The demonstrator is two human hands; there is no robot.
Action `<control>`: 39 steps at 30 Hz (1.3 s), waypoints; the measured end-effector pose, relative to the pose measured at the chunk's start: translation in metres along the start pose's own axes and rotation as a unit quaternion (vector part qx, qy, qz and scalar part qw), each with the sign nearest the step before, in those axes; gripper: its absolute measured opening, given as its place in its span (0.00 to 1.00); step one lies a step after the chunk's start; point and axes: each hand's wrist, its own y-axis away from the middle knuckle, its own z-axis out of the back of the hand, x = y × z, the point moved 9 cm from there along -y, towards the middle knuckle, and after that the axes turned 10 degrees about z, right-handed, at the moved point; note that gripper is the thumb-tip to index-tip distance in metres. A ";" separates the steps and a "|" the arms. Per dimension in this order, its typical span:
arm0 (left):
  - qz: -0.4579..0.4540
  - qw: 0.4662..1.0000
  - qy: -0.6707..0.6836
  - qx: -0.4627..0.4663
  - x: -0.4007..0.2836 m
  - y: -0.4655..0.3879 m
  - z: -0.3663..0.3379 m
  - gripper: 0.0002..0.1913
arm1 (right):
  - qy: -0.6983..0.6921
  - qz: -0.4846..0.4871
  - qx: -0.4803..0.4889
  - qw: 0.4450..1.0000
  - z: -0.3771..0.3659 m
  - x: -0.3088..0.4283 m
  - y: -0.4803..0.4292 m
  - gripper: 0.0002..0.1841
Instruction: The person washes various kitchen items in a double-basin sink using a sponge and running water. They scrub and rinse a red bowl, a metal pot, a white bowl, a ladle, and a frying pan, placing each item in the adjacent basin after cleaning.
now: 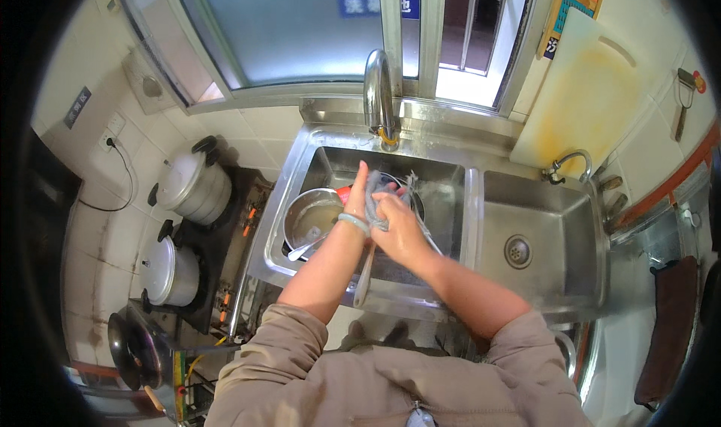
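Over the left basin of a stainless steel sink point(470, 218), my two hands meet around a wet-looking grey cloth point(373, 199). My left hand point(357, 197), with a pale bangle point(354, 222) at its wrist, has its thumb raised and the cloth against its palm. My right hand point(403, 230) grips the cloth from the other side. Left of them, a metal pot point(290, 216) holds cloudy liquid, and a spoon point(304, 250) leans at its rim. Behind my hands is another round vessel, mostly hidden. A pale long handle point(365, 278) rests over the front rim.
A curved faucet point(376, 89) rises behind the basin. The right basin point(543, 218) has a drain and a small tap point(574, 159). Two lidded pots point(194, 187) point(172, 272) stand on a stove at left. A cutting board point(586, 94) leans at right.
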 end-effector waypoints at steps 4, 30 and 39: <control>-0.019 0.995 0.005 0.100 0.003 -0.024 0.013 0.22 | 0.050 -0.010 -0.114 0.992 0.002 -0.016 0.006 0.11; -0.067 0.967 -0.208 0.131 -0.030 0.174 0.023 0.24 | 0.165 0.037 -0.004 0.986 -0.066 0.083 -0.015 0.19; -0.176 0.975 -0.136 -0.010 -0.005 0.281 0.259 0.17 | -0.188 -0.032 0.163 0.968 -0.258 0.132 0.151 0.24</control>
